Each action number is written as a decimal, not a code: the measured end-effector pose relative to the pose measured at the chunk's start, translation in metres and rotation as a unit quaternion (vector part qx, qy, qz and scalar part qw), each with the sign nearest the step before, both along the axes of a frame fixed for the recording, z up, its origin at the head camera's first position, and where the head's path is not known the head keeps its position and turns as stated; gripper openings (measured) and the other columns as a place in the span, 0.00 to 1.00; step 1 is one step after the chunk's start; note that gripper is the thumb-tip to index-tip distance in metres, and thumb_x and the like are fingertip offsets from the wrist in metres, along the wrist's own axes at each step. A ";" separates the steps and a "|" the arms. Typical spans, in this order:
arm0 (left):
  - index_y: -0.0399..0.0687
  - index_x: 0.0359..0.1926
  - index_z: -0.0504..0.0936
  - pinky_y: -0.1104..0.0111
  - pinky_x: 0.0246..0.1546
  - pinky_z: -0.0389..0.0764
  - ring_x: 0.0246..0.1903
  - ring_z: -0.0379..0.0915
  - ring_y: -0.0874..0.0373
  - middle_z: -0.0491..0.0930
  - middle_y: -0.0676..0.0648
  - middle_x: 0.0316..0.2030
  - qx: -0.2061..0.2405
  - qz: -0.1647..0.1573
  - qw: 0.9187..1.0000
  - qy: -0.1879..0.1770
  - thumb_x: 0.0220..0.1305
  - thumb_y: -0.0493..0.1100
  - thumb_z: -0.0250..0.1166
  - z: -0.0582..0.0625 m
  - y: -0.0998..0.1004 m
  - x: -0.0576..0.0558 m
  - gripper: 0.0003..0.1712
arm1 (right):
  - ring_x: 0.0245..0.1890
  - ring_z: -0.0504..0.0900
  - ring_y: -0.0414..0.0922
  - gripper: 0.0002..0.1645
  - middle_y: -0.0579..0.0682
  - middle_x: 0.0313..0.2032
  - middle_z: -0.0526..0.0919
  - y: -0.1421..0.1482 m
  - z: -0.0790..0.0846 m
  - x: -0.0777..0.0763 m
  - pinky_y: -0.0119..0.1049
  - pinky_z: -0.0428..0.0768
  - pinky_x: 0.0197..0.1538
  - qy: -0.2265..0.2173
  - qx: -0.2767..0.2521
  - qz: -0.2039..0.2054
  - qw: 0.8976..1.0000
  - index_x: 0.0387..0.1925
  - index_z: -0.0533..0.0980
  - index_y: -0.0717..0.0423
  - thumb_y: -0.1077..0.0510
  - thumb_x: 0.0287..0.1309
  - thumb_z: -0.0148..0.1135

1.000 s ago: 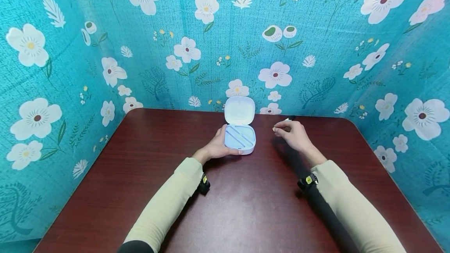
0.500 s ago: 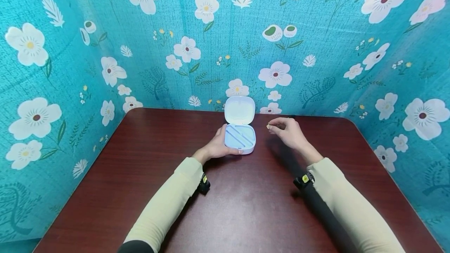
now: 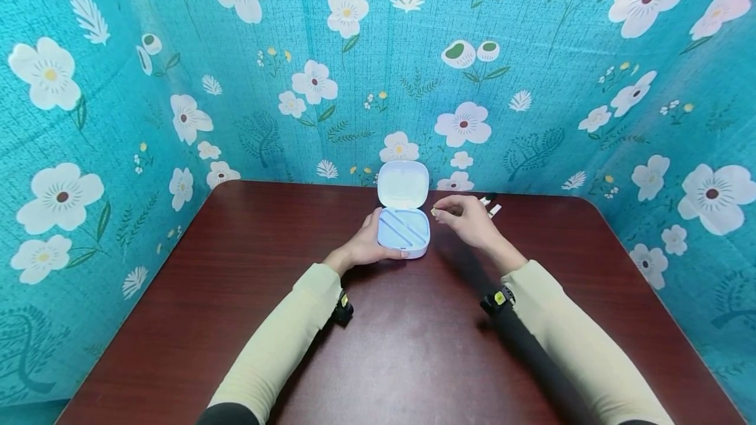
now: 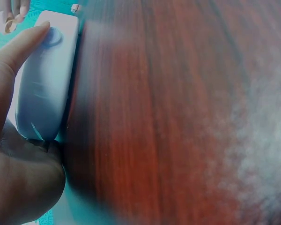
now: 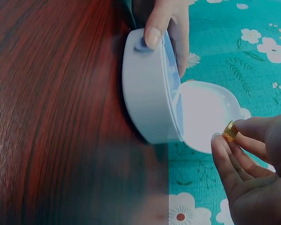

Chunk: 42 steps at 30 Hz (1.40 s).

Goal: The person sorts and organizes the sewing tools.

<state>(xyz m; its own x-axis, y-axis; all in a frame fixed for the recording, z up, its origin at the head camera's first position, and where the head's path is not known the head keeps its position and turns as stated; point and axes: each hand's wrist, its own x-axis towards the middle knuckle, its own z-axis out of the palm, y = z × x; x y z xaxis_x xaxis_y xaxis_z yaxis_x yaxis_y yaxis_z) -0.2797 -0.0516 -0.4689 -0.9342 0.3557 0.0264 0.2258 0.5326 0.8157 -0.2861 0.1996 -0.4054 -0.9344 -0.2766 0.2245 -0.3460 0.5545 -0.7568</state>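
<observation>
A pale blue divided case (image 3: 403, 231) stands near the back of the table, its lid (image 3: 403, 185) raised. My left hand (image 3: 367, 242) grips it from the left side. In the right wrist view the left thumb lies over the round button (image 5: 140, 45) on the front wall. Just right of the case, my right hand (image 3: 469, 220) pinches a small gold ring (image 5: 230, 132) between thumb and fingertips. The ring is apart from the case, level with its back right corner in the head view. Slanted dividers cross the case's inside.
Behind my right hand, small white-and-dark pieces (image 3: 494, 210) lie on the dark red wooden table (image 3: 283, 228), partly hidden by the hand. A turquoise flowered cloth (image 3: 354, 110) hangs along the table's back edge and both sides.
My right hand has moved left with the gold ring, closer to the case, uncovering more of the small pieces behind it. The left hand and the case have stayed put.
</observation>
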 end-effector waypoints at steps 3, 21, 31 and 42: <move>0.51 0.71 0.45 0.58 0.60 0.61 0.58 0.55 0.56 0.56 0.48 0.61 0.002 0.000 1.000 -0.004 0.34 0.60 0.79 0.000 0.000 0.000 0.69 | 0.35 0.83 0.52 0.13 0.53 0.38 0.83 -0.006 0.000 -0.001 0.39 0.80 0.36 0.003 -0.001 0.006 1.000 0.43 0.80 0.62 0.59 0.59 0.63; 0.50 0.70 0.47 0.58 0.58 0.63 0.57 0.56 0.55 0.57 0.47 0.61 0.010 -0.005 1.000 0.007 0.35 0.59 0.79 0.002 0.001 0.002 0.66 | 0.35 0.82 0.45 0.09 0.49 0.35 0.84 -0.042 -0.007 -0.002 0.41 0.79 0.39 0.039 0.027 0.024 0.999 0.39 0.82 0.60 0.60 0.57 0.64; 0.49 0.70 0.45 0.59 0.59 0.63 0.58 0.57 0.55 0.55 0.46 0.62 -0.007 -0.004 1.000 0.009 0.36 0.62 0.77 0.001 0.001 0.002 0.68 | 0.36 0.81 0.43 0.10 0.48 0.35 0.84 -0.061 -0.018 -0.006 0.41 0.79 0.41 0.040 0.039 0.039 0.998 0.40 0.82 0.59 0.59 0.57 0.64; 0.50 0.72 0.40 0.58 0.60 0.62 0.60 0.56 0.53 0.51 0.44 0.66 0.001 -0.004 1.000 -0.010 0.36 0.61 0.77 -0.001 0.000 0.002 0.71 | 0.35 0.81 0.42 0.08 0.50 0.34 0.84 -0.079 -0.028 -0.009 0.39 0.79 0.41 0.083 0.063 0.064 0.993 0.38 0.82 0.61 0.61 0.56 0.64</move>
<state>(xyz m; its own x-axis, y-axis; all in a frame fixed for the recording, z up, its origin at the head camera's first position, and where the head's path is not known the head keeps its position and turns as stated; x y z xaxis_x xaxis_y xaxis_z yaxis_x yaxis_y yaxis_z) -0.2776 -0.0513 -0.4696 -0.9318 0.3629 0.0077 0.2130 0.5293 0.8212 -0.2949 0.1203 -0.4329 -0.8430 -0.4259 0.3285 -0.5336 0.5850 -0.6108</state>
